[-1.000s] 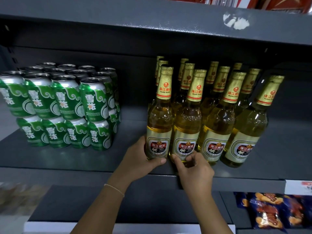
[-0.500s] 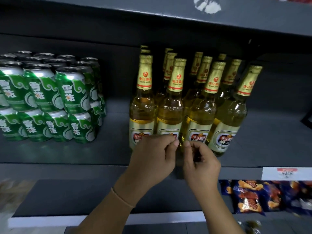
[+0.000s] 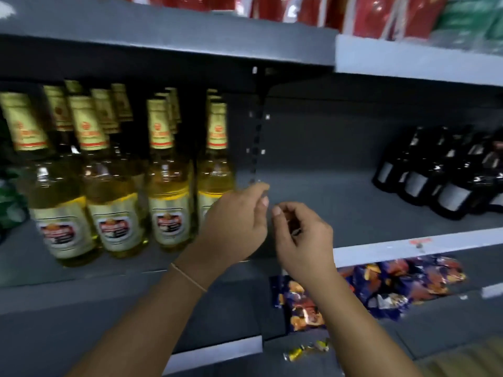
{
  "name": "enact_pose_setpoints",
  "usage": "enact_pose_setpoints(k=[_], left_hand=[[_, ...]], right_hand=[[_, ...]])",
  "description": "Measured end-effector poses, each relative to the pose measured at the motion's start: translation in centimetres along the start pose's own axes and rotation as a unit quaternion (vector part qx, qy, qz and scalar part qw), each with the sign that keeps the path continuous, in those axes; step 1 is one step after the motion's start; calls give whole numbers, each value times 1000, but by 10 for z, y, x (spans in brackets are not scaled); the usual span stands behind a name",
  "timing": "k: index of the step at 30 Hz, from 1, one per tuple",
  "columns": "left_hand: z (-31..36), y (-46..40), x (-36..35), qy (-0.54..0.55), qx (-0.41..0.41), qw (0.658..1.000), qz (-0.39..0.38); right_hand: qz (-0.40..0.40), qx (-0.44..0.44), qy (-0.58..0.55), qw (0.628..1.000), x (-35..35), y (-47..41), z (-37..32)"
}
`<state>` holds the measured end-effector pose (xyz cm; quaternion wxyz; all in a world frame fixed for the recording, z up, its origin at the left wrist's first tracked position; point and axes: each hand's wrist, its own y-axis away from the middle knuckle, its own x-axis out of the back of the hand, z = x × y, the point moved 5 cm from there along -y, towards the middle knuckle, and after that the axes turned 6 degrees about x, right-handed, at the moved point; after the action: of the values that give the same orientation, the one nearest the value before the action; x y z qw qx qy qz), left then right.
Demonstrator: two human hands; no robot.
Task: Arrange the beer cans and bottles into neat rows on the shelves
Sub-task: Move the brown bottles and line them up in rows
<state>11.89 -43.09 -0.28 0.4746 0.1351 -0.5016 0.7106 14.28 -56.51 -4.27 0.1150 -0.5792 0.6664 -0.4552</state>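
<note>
Golden beer bottles (image 3: pixel 168 186) with gold foil necks stand in rows on the left of the grey shelf (image 3: pixel 340 202). Dark bottles (image 3: pixel 446 175) with pale labels cluster at the shelf's far right. My left hand (image 3: pixel 236 227) hovers in front of the rightmost golden bottle (image 3: pixel 215 170), fingers loosely curled, holding nothing. My right hand (image 3: pixel 302 235) floats just right of it, also loosely curled and holding nothing. A sliver of green cans (image 3: pixel 8 202) shows at the left edge. The view is blurred.
A black slotted upright (image 3: pixel 255 137) divides the shelf's back wall. Red packages (image 3: pixel 353 12) line the shelf above. Purple and orange snack bags (image 3: pixel 386 287) lie on the lower shelf, with small wrapped sweets (image 3: pixel 304 349) below them. A white price strip (image 3: pixel 408 246) edges the right shelf.
My view has swung right: the green cans have nearly left the frame and the dark bottles have come in. Both hands have let go of the golden bottles and moved right.
</note>
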Motion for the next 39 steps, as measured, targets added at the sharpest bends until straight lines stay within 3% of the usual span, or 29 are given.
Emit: enact_pose_setpoints(k=[10, 19, 34, 39], left_hand=[[112, -63, -131, 35, 21, 998, -46], [147, -117, -212, 44, -17, 994, -102], [205, -206, -325, 137, -66, 969, -196], [227, -214, -363, 148, -70, 964, -208]], right_hand=[[16, -18, 70, 997, 152, -29, 125], [28, -57, 112, 992, 190, -64, 194], [129, -115, 230, 958, 287, -159, 287], [113, -142, 256, 949, 321, -184, 333]])
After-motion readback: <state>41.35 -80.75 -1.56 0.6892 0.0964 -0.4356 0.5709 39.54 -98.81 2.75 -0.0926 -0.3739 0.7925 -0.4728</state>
